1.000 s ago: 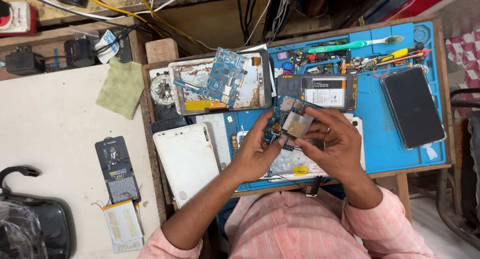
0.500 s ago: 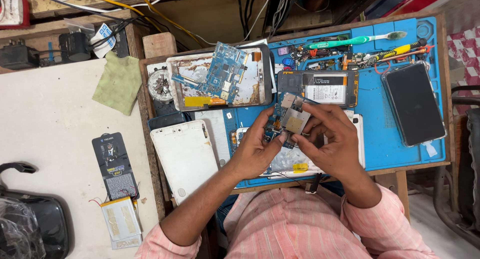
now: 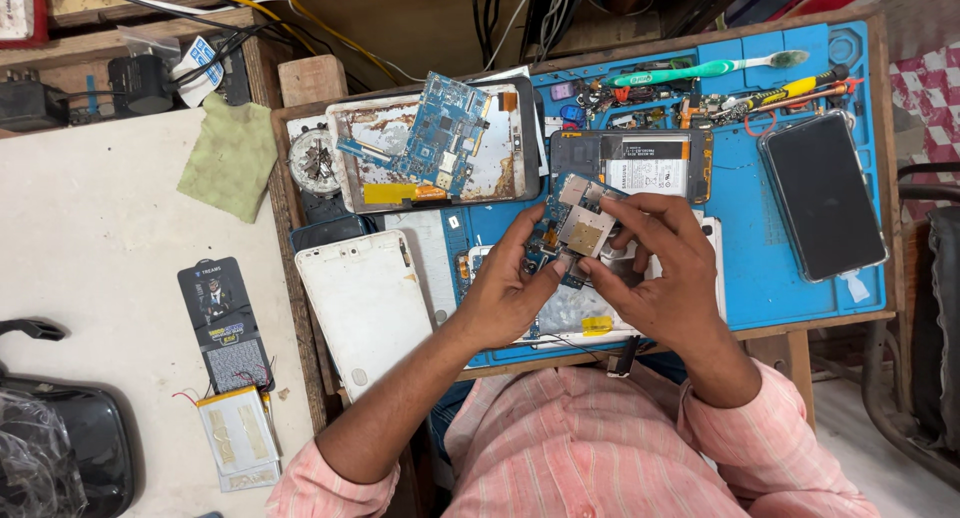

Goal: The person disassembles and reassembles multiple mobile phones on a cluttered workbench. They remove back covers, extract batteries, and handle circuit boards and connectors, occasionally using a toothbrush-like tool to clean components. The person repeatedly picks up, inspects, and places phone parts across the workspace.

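**Small circuit board held in both hands above the blue mat**

A dark rectangular card [image 3: 222, 323] with a printed picture and a pale speckled lower panel is seen lying on the white bench [image 3: 90, 238] at the left, its long side running up and down the frame. Just below it a whitish flat battery pack [image 3: 238, 436] with yellowish panels is laid. A white label with black print is carried by the battery inside the opened phone [image 3: 633, 165], which lies lengthwise across the blue mat [image 3: 800, 308] just beyond the hands.

Both forearms are brought in from the bottom edge, out of pink striped sleeves, and converge over the mat. The left hand [image 3: 505, 293] is turned palm inward, fingers curled, and its grip is closed on the lower left edge of the small circuit board [image 3: 575, 228]. The right hand [image 3: 665, 268] is arched over from the right, its fingertips pinched on the board's right and lower side (the exact contact points are partly hidden).

The board is held above the mat, over a pale opened device, tilted, with its long axis running from lower left to upper right and its metal shield facing up towards the camera.

Further left, a larger blue circuit board [image 3: 440, 138] is rested in a rusty tablet frame [image 3: 500, 173], and a white back cover [image 3: 365, 303] lies beside the left wrist.
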